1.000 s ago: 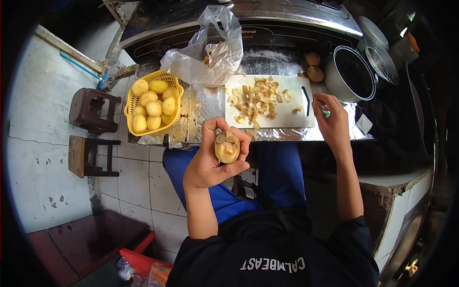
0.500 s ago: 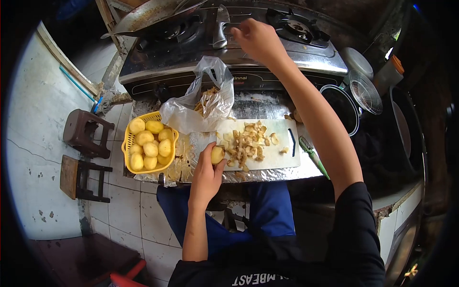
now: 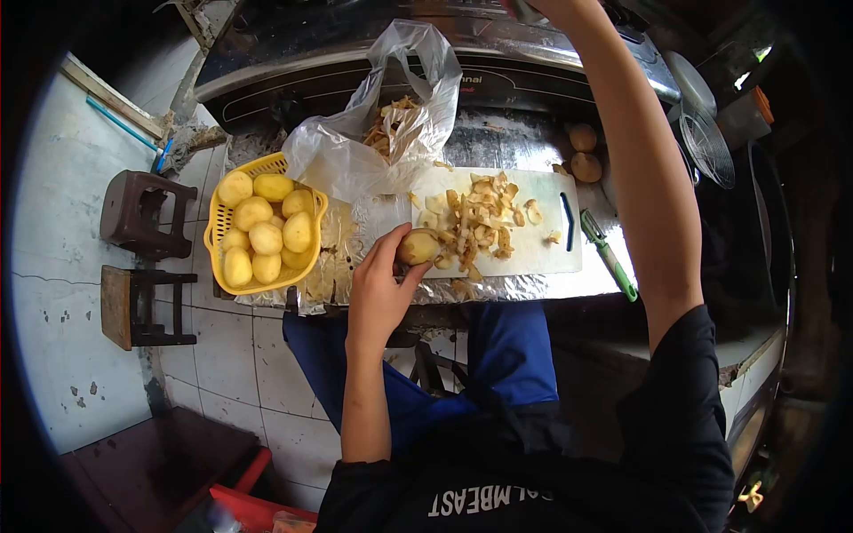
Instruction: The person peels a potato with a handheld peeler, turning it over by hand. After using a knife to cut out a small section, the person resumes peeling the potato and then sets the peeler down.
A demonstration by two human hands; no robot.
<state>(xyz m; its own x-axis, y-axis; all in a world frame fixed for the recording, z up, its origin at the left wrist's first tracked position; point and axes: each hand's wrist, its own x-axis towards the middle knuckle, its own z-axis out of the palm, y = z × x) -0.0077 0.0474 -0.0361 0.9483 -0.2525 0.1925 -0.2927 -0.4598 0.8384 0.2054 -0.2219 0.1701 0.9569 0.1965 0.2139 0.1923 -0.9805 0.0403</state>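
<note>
A potato (image 3: 418, 248) with some brown skin rests in the fingers of my left hand (image 3: 379, 282), at the left edge of the white cutting board (image 3: 542, 249). Peelings (image 3: 480, 218) are heaped on the board. My right hand (image 3: 542, 7) is at the top edge, mostly cut off, by a partly visible metallic object; its grip is unclear. To the left, a yellow basket (image 3: 216, 233) holds several peeled potatoes (image 3: 266, 238). A green-handled peeler (image 3: 609, 255) lies right of the board. Behind the board stands a clear plastic bag (image 3: 338, 160) with peelings inside.
The stove (image 3: 302, 80) spans the back. Unpeeled potatoes (image 3: 585, 167) sit behind the board's right end. A wire strainer (image 3: 706, 147) and an orange-lidded container (image 3: 746, 115) are at the right. Two stools (image 3: 133, 213) stand on the floor at left.
The view has tilted down, so the stove top is mostly out of frame. My right hand has moved to the top edge. My left hand still has the potato, now showing more skin.
</note>
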